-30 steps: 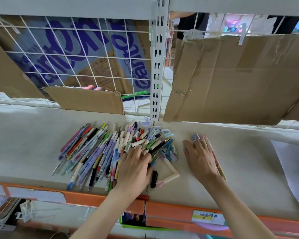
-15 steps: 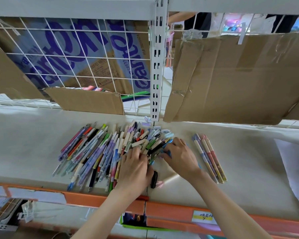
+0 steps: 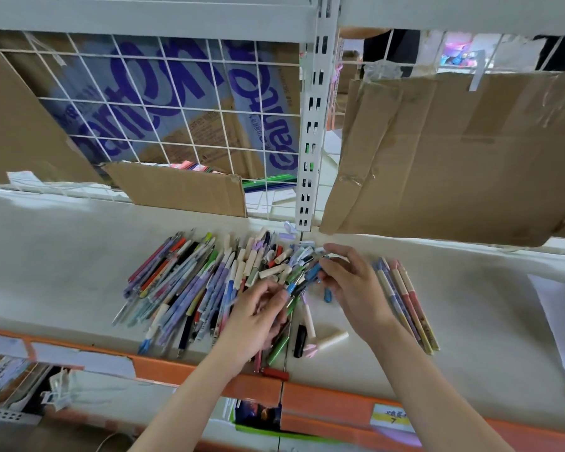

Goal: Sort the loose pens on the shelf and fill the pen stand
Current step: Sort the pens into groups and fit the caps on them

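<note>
While the pen stand is nowhere in view, sorting is judged the step in hand. The loose heap of mixed coloured plastic pens and caps [image 3: 216,282] lies mid-shelf on the pale shelf board [image 3: 62,256]. At its 3 o'clock edge the right hand [image 3: 356,288] pinches a small blue pen piece [image 3: 313,270]; at 5 o'clock the left hand [image 3: 255,321], fingers curled, pinches what appears a thin pen. A row of four pastel pens [image 3: 405,301] lies apart at 3 o'clock. Next move calls for separating like kinds without scattering caps.
</note>
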Demonstrator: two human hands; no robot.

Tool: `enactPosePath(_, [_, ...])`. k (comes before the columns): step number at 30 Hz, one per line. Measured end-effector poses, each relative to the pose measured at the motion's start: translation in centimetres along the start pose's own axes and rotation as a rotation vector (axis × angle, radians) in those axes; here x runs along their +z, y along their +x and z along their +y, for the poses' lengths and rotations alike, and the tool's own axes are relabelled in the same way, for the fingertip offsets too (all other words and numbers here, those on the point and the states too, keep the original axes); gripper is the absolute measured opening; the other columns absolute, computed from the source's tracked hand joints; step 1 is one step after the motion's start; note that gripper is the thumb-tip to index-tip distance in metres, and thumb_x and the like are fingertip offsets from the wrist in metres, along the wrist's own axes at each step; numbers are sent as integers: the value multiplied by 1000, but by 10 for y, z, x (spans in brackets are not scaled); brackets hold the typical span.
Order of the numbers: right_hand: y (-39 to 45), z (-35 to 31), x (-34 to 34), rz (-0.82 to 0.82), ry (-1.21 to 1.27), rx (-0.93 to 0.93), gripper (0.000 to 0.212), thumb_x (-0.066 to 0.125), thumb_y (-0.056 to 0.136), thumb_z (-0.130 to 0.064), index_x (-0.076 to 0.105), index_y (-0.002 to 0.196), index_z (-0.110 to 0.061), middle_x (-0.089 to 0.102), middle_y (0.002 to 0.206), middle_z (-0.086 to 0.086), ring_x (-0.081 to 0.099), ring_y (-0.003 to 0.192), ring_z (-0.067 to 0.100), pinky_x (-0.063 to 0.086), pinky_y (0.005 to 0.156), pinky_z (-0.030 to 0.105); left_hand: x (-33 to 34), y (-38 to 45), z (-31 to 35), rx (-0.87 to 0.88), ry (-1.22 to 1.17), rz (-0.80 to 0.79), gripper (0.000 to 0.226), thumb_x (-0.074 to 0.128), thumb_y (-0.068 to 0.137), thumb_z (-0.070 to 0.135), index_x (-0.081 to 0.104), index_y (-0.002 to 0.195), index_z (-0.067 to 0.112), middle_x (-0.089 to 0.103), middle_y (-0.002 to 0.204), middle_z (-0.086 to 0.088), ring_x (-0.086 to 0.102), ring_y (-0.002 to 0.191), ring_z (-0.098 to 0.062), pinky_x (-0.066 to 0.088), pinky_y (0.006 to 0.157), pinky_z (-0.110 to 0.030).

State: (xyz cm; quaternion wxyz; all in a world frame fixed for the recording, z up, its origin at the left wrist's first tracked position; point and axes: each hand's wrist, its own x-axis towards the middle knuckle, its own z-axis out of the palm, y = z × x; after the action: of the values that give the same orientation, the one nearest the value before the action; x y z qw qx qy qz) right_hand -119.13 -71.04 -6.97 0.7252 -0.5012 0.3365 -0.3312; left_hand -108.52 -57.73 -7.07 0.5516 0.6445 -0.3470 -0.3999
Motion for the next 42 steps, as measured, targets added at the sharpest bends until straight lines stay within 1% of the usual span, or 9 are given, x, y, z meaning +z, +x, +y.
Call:
enactPosePath(11, [-7, -4, 2, -1, -37, -153, 13, 52, 92, 1, 62, 94, -9, 61, 81, 13, 53, 66, 14, 48, 65, 23, -1, 2, -2, 32, 31, 5, 11, 48, 96, 11, 52, 87, 6, 48, 64, -3, 31, 38, -1, 24, 37, -11])
enactPosePath(15, [-7, -5, 3, 57, -68, -216, 13, 55, 91, 0, 62, 92, -11, 63, 72, 3, 54, 61, 9, 49, 62, 20, -2, 1, 0, 30, 12, 8, 11, 47, 96, 10, 52, 88, 4, 48, 66, -6, 33, 37, 0, 25, 38, -9])
enactPosePath(22, [-18, 0, 15, -123, -178, -202, 16, 48, 94, 3, 59, 96, -8, 67, 67, -7, 57, 60, 5, 48, 62, 15, 4, 1, 7, 7, -5, 65, 15, 49, 95, 8, 49, 80, 10, 46, 61, -2, 33, 38, -1, 26, 39, -10])
enactPosePath(27, [-19, 3, 10, -116, -171, -214, 12, 47, 95, 2, 56, 101, -4, 63, 74, 2, 56, 63, 7, 48, 63, 18, 9, 6, 13, -168, -254, 32, 20, 48, 96, 6, 46, 77, 9, 43, 53, 2, 23, 37, -6, 17, 32, -15])
enactPosePath(31, [-20, 3, 10, -131, -196, -230, 18, 46, 94, 4, 50, 109, -6, 61, 70, 4, 56, 62, 10, 48, 63, 21, 16, 9, 16, -161, -300, 30, 16, 48, 96, 6, 45, 79, 5, 44, 50, 3, 22, 37, -6, 17, 33, -14])
enactPosePath(34, [-20, -2, 9, -152, -190, -221, 31, 49, 92, 5, 45, 116, -15, 59, 65, 5, 53, 62, 12, 46, 63, 24, 22, 17, 17, -62, -163, 35, 17, 51, 96, 14, 48, 85, 1, 52, 51, 5, 30, 37, -8, 25, 35, -18])
enactPosePath(36, [-14, -10, 0, -110, -279, -235, 31, 54, 91, 0, 45, 116, -17, 58, 69, 15, 52, 61, 12, 44, 63, 28, 22, 24, 15, 15, 110, 54, 18, 54, 94, 21, 54, 86, 5, 63, 64, 4, 47, 43, -7, 38, 42, -17])
enactPosePath(39, [-1, -15, -23, 15, -684, -321, 33, 64, 87, -12, 44, 113, -18, 53, 59, 4, 45, 50, 3, 39, 59, 14, 15, 29, -2, 124, 551, 80, 3, 58, 92, 21, 58, 91, 18, 62, 81, 12, 57, 69, 4, 45, 64, -11])
enactPosePath(42, [5, -8, -51, 104, -1137, -346, 26, 62, 89, -19, 50, 112, -16, 52, 69, -2, 49, 72, 14, 41, 76, 21, 7, 25, -17, 209, 746, 118, 4, 60, 89, 17, 60, 93, 19, 60, 90, 10, 56, 81, -2, 45, 72, -14])
